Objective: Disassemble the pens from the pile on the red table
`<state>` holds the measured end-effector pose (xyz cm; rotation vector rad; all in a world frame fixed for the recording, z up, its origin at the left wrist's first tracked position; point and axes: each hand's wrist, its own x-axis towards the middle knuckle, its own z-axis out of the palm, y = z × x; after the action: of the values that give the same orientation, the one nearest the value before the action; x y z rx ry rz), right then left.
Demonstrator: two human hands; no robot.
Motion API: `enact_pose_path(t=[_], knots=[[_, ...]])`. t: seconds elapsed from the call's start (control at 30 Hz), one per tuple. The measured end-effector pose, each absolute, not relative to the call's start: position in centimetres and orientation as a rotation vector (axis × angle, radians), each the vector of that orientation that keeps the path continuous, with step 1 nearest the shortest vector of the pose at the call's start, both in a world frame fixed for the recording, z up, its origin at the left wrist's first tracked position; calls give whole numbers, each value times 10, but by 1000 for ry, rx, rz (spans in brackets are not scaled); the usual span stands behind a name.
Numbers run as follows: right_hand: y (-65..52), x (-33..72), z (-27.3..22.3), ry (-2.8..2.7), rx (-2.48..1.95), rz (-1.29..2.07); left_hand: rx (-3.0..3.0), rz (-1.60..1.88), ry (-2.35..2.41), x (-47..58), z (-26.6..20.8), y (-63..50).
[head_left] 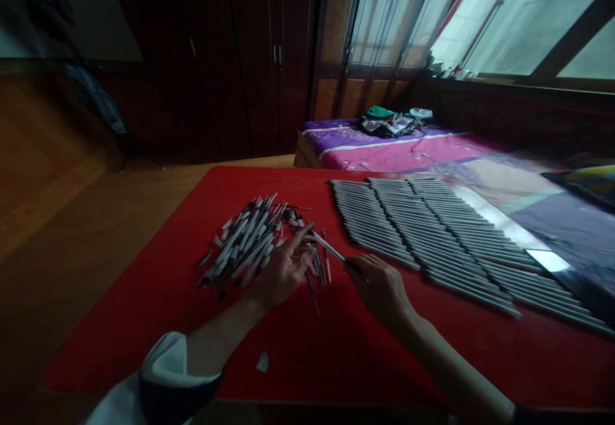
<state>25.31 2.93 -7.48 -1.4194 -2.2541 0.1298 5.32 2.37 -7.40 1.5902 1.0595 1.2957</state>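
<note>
Our right hand (382, 284) has its grip clamped on the near right end of a slim pale pen (330, 247), thumb and fingers together around it. The pen slants up and to the left, above the bench (298, 377), and its far left end meets the fingertips of our left hand (287, 265). Blur hides how tightly that second grip is closed, so we cannot tell whether it pinches the pen or only touches it.

Just beneath and beside our left fingers lie some thin sticks (328, 266), pointing roughly toward us. To the left of them, near that same hand, we have a loose pile of pen parts (250, 239), pale and dark pieces heaped at many angles. To the right, beyond our right hand, long rows of pens (432, 239) lie side by side, slanting across the red top. A flat shiny thing (548, 260) lies at their right edge, and a small pale scrap (262, 361) sits on the near side, right of our white and dark left sleeve (177, 374).

Past the far edge we see a bed (394, 156) with a purple and pink cover, a heap of clothes (391, 124) on it, a dark wardrobe (230, 59) behind, and a window (519, 21) at far right.
</note>
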Motion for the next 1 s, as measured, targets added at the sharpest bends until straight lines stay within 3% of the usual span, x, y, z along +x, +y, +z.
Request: enact_pose_path(t=[0.2,0.5,0.8,1.0], knots=[[6,319,-81,-2299,-1497,-190,2204,885,1058,71,-77,13],[24,356,-82,-2323,-1655,-412,2605,519,1193,129,-88,47],[41,344,-85,-2351,-1636,-468,2579,534,1356,127,-84,62],[47,343,-91,-2292,-1651,-492,2436,918,1412,70,-59,56]])
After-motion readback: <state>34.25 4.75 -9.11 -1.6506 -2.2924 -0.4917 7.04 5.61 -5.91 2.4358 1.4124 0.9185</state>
